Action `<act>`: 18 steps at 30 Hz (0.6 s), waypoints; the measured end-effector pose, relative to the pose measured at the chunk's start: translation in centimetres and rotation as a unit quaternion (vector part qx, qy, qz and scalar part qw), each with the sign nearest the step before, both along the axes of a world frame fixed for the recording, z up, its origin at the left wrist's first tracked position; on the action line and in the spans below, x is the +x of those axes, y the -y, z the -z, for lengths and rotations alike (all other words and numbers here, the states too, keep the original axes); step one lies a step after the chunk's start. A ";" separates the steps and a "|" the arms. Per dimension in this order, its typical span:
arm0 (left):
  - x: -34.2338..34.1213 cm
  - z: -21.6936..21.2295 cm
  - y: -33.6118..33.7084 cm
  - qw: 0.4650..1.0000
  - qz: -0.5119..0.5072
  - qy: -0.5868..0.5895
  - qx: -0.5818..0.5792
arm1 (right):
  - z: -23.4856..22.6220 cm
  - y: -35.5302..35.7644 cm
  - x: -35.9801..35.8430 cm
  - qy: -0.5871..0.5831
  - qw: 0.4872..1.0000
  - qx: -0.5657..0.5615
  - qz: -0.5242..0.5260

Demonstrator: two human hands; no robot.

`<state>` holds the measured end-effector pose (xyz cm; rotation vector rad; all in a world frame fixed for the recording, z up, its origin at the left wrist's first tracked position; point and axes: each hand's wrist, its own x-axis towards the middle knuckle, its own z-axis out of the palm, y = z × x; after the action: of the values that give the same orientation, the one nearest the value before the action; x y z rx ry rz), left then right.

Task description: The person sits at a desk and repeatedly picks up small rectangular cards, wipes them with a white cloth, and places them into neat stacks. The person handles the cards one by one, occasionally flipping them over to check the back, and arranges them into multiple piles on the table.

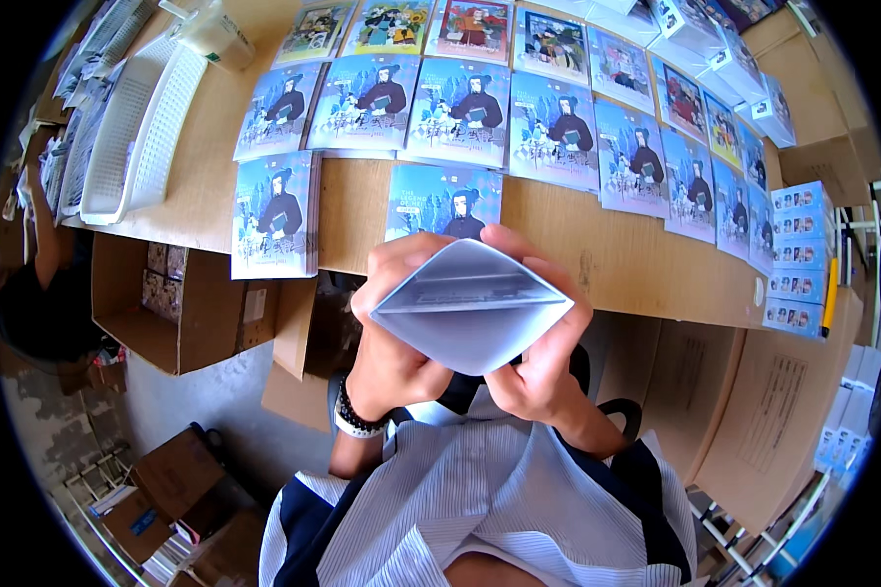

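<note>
Between my two hands is a white paper sleeve (472, 338), its mouth bowed apart toward me in a pointed oval. Greyish, glossy layers show inside it; what they are I cannot make out. My left hand (392, 338) grips the left side, fingers curled around the edge. On the right side, my right hand (546, 338) holds it the same way, thumb at the lower front. Just beyond my fingers, at the table's front edge, lies a blue illustrated packet (445, 203), partly hidden by my hands. To its left stands a stack of matching blue packets (274, 215).
Rows of blue packets (458, 112) and other coloured packets (470, 29) cover the wooden table (352, 210). A white basket (127, 147) and a drink cup (213, 34) stand at left. Small boxes (798, 259) are piled at right. Cardboard boxes (191, 323) sit below; another person's arm (44, 220) shows far left.
</note>
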<state>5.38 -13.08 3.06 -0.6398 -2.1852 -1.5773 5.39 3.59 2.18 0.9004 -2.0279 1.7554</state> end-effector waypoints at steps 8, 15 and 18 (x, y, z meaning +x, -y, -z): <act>0.5 0.4 -0.2 1.000 -0.026 -0.004 -0.015 | -0.1 0.1 0.1 0.029 0.998 -0.060 -0.007; 1.1 1.9 -1.5 0.987 -0.060 0.057 0.137 | 1.2 -1.5 0.7 0.119 0.991 -0.061 0.027; 1.6 1.7 -2.2 0.981 -0.093 0.125 0.114 | 1.3 -2.6 0.4 0.153 0.984 -0.049 0.082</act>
<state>7.00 -10.90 1.36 -0.1695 -2.1151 -1.8504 5.79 6.17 0.91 0.4397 -2.1033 1.9770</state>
